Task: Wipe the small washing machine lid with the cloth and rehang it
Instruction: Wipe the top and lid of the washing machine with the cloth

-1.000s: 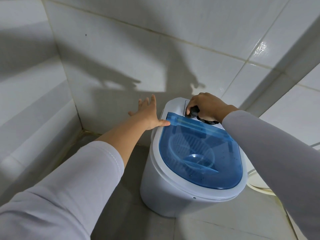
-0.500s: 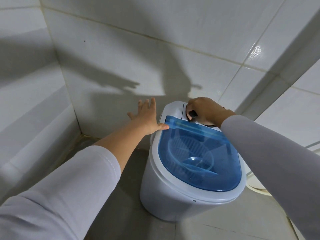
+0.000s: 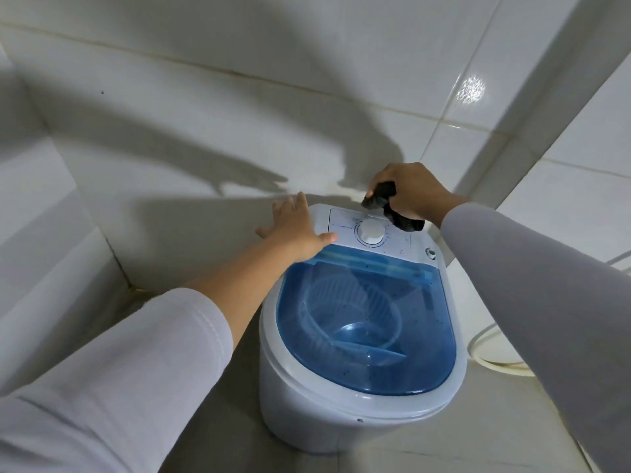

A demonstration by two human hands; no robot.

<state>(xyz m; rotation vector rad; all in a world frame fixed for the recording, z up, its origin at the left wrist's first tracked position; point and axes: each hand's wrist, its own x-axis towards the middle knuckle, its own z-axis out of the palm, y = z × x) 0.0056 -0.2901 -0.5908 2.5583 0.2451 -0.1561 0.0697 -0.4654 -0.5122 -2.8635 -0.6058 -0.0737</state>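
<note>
The right hand (image 3: 408, 191) is closed in a fist around a bunched black cloth (image 3: 392, 208), whose loose end hangs down onto the rear right corner of the white control panel (image 3: 341, 223), just behind the round timer dial (image 3: 371, 231). The left hand (image 3: 295, 227) is spread flat and holds nothing — its palm rests on the rear left corner of the small washing machine (image 3: 341, 414), thumb lying along the seam where the panel meets the translucent blue lid (image 3: 368, 329).

The lid is shut, and through it the ribbed inner basket shows. Small dark specks are scattered across the blue plastic, so most of the wiping looks yet to be done; the cloth sits on the panel, not on the lid proper. The machine stands on the tiled floor (image 3: 444, 455) in a corner, close to the white tiled wall (image 3: 239, 114), with a pale hose (image 3: 491, 361) curving on the floor at its right.

The risks look modest. The cloth passes right beside the dial, so a sweep forward could catch and turn it. The machine looks light — a hard push might slide it on the smooth tiles unless the left hand braces it. A tightly balled cloth also presents little wiping surface and may smear the specks rather than lift them.
</note>
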